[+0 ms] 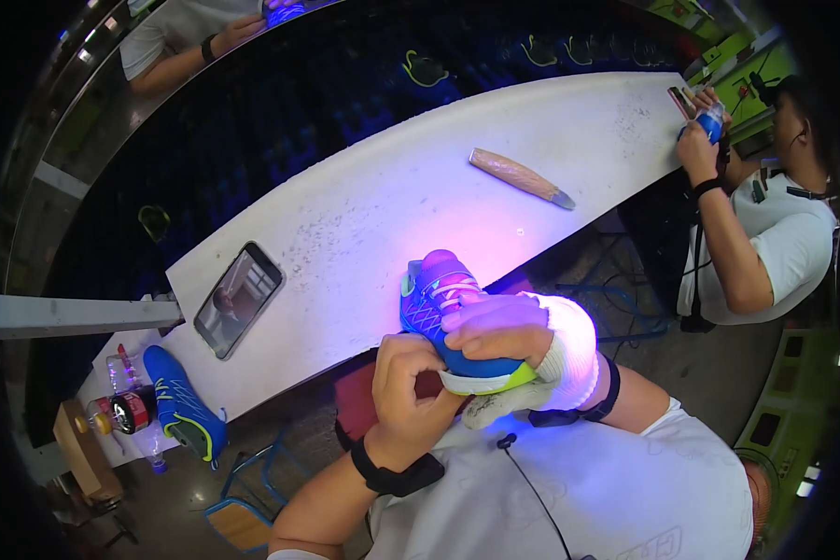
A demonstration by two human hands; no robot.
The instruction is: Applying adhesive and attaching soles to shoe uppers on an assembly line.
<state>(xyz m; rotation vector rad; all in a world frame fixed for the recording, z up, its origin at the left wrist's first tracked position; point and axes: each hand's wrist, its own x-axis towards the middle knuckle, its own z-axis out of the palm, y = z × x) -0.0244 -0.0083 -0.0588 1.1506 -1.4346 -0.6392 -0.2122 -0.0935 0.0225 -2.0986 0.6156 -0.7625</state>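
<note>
Blue shoe point(481, 362), crisscross-patterned along its side, pale-laced, with a white and yellow-green sole edge, is held at the counter's point(373, 210) near edge. Right grip point(518, 341), partly white-gloved, is clasped over its forefoot; left grip point(409, 390) curls at the sole, whether pinching I cannot tell.

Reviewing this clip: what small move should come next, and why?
Probably slide the bare left hand slightly along the white-and-lime sole: it sits at that edge, while the partly white-gloved right hand grips the blue, white-laced fabric shoe.
</note>
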